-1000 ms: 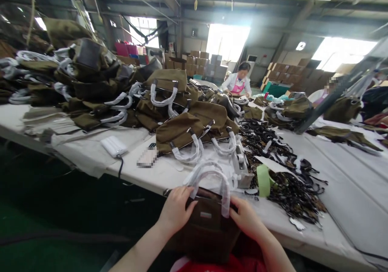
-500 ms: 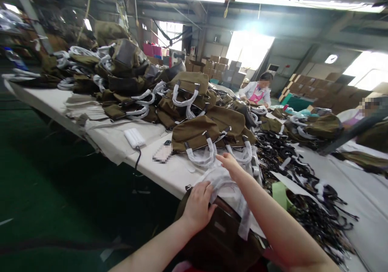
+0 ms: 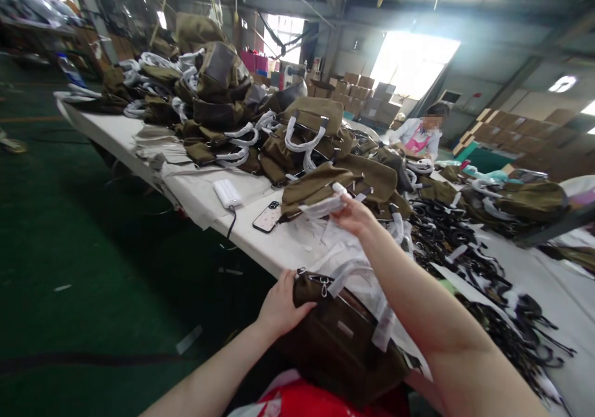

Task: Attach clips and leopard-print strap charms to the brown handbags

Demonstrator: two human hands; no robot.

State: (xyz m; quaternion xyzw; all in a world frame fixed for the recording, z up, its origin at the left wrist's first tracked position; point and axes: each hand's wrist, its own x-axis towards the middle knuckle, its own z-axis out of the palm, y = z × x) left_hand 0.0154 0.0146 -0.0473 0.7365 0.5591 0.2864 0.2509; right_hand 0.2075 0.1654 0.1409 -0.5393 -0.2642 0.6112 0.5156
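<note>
A dark olive handbag (image 3: 344, 342) with a metal clasp and a small plate rests at the table's near edge, close to my body. My left hand (image 3: 284, 308) is closed round its upper left corner, thumb on the front. Strips of white wrapping (image 3: 383, 327) hang over that bag's opening. Farther in, another olive handbag (image 3: 311, 188) lies on the table. My right hand (image 3: 356, 215) is closed on its white-wrapped handle (image 3: 325, 206) and lifts it a little; the fingertips are partly hidden.
A phone (image 3: 267, 217) and a white corded device (image 3: 226, 193) lie on the table (image 3: 260, 253). Piled olive bags (image 3: 218, 88) fill the far left. Black straps (image 3: 502, 318) are heaped at right. A co-worker (image 3: 418, 135) sits across the table.
My right hand has taken hold of the wrapped handle and raised it. My left hand has shifted left to the near bag's corner. The view has turned left and down.
</note>
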